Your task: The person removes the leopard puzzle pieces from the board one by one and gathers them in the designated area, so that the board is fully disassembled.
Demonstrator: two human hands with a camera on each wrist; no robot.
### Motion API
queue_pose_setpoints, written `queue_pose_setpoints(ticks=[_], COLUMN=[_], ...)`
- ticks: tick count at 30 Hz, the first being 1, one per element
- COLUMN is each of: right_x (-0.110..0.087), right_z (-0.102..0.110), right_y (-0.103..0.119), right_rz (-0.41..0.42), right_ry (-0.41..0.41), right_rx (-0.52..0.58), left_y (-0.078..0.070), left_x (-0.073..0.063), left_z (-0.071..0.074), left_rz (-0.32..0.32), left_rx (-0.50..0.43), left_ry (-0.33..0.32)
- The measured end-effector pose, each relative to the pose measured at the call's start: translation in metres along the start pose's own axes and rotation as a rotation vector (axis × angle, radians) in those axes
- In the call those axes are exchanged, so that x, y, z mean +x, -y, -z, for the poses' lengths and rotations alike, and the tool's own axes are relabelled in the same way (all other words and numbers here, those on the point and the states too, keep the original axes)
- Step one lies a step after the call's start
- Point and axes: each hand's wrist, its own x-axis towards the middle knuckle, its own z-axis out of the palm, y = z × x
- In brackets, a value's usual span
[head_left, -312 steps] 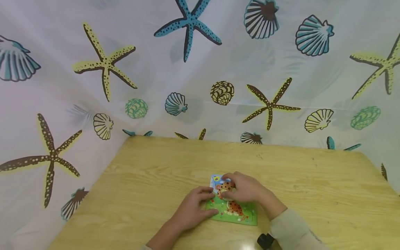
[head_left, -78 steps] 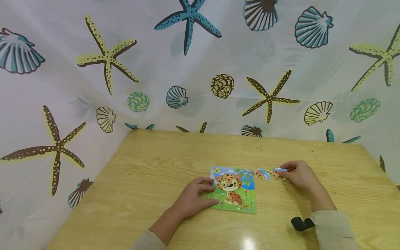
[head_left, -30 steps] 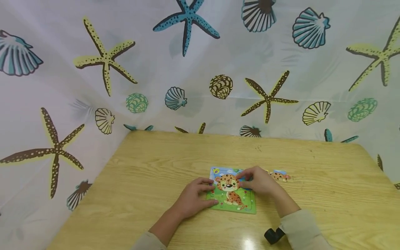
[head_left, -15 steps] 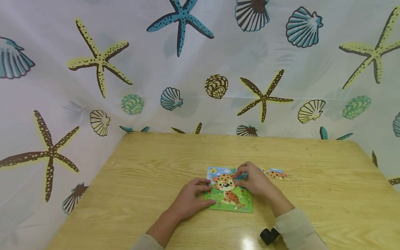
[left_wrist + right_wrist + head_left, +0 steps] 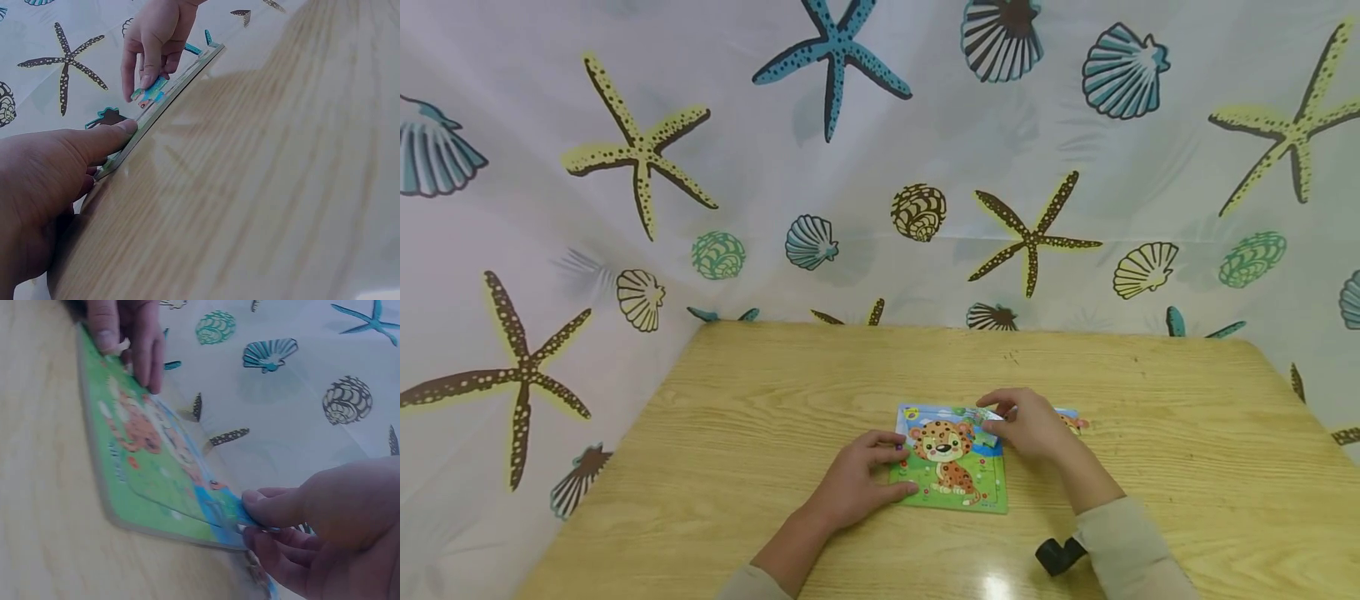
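Observation:
A leopard-cub jigsaw puzzle (image 5: pixel 955 467) in a flat tray with a green and blue border lies on the table. My left hand (image 5: pixel 857 483) rests at its left edge, thumb and fingers spread on the border. At the upper right corner, my right hand (image 5: pixel 1030 425) pinches a blue and green puzzle piece (image 5: pixel 152 92) between thumb and fingers. The piece is tilted over the tray and partly hidden by the fingers. Right of the tray, another puzzle piece (image 5: pixel 1070 419) with spotted orange and blue print lies partly behind my right hand.
The wooden table (image 5: pixel 790 383) runs back to a pale cloth (image 5: pixel 865 275) printed with starfish and shells, which also hangs along the left and right. A black device (image 5: pixel 1058 556) sits at the right sleeve.
My right hand came left from the loose pieces to the tray's upper right corner. In the last half second it shifted slightly right, with the piece tilted up. My left hand stayed put.

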Motion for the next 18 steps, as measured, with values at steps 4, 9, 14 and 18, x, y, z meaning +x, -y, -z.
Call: queue_pose_setpoints(ticks=[4, 9, 14, 18], right_x=[0.0, -0.003, -0.007, -0.011], right_z=[0.01, 0.026, 0.043, 0.055], right_y=[-0.008, -0.016, -0.029, -0.039], right_rz=[-0.046, -0.103, -0.146, -0.168], right_ry=[0.034, 0.03, 0.013, -0.005], right_rx=[0.145, 0.304, 0.366, 0.37], left_y=[-0.001, -0.002, -0.002, -0.001], left_x=[0.0, 0.0, 0.0, 0.0], left_z=[0.0, 0.0, 0.001, 0.001], left_rz=[-0.005, -0.01, -0.009, 0.001], left_rx=[0.001, -0.007, 0.006, -0.003], left_ry=[-0.004, -0.006, -0.003, 0.003])
